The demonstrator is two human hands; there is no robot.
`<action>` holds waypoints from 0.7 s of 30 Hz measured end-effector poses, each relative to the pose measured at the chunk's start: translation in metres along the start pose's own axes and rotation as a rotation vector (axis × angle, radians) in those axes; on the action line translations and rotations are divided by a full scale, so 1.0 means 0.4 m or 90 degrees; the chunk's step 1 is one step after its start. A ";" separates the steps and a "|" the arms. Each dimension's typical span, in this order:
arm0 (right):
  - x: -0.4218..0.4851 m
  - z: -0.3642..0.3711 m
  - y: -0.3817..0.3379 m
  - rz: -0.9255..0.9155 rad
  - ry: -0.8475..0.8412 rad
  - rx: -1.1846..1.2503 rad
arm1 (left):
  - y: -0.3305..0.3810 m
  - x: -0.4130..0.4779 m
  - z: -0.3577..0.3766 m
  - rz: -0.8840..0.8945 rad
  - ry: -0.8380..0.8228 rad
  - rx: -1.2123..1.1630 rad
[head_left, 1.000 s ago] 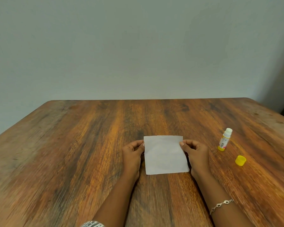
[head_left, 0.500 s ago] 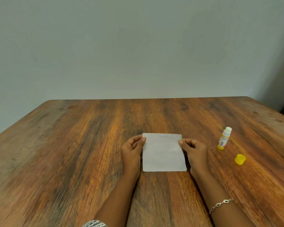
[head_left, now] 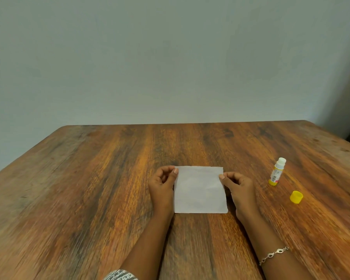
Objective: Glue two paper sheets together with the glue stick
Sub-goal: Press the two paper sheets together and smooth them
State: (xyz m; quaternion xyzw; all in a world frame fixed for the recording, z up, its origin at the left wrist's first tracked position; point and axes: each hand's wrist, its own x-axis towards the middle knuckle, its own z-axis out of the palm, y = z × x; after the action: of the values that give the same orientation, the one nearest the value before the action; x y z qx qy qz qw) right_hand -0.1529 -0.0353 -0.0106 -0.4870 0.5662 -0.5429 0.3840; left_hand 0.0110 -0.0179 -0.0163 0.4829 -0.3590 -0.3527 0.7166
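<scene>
The left hand (head_left: 162, 188) pinches the far left corner of the white paper (head_left: 200, 190); the right hand (head_left: 238, 188) pinches the far right corner. The paper lies on the wooden table (head_left: 89, 188). To its right stands the uncapped glue stick (head_left: 277, 171), tilted, with its yellow cap (head_left: 296, 197) lying apart, nearer the person.

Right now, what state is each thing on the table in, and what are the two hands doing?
Paper: lying flat on the table, pinched at both far corners.
Glue stick: standing upright, uncapped, untouched.
Yellow cap: off, lying apart beside the glue stick.
Left hand: pinching the paper's far left corner.
Right hand: pinching its far right corner.
</scene>
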 end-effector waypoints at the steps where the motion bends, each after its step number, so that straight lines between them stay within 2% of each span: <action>1: -0.006 -0.002 -0.007 0.001 0.004 0.004 | 0.007 -0.002 0.000 0.010 -0.002 0.009; 3: -0.023 -0.010 -0.031 -0.037 0.041 0.002 | 0.022 -0.009 -0.001 0.037 -0.007 0.030; 6: -0.056 -0.018 -0.089 -0.219 0.107 -0.062 | 0.045 -0.029 -0.003 0.078 -0.008 0.059; 8: -0.076 -0.013 -0.131 -0.351 0.080 -0.134 | 0.066 -0.046 -0.004 0.107 -0.014 0.075; 10: -0.091 0.002 -0.164 -0.422 -0.001 -0.241 | 0.086 -0.062 -0.002 0.129 -0.020 0.090; 14: -0.114 0.032 -0.201 -0.468 -0.100 -0.385 | 0.130 -0.083 0.000 0.176 -0.043 0.110; 21: -0.136 0.032 -0.243 -0.474 -0.101 -0.395 | 0.179 -0.113 0.008 0.240 -0.095 0.108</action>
State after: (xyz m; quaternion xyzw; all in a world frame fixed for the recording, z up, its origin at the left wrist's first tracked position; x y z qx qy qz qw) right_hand -0.1148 0.0203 0.0789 -0.7877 0.4576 -0.4103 0.0422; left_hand -0.0029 0.0395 0.0443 0.4383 -0.5231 -0.2158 0.6983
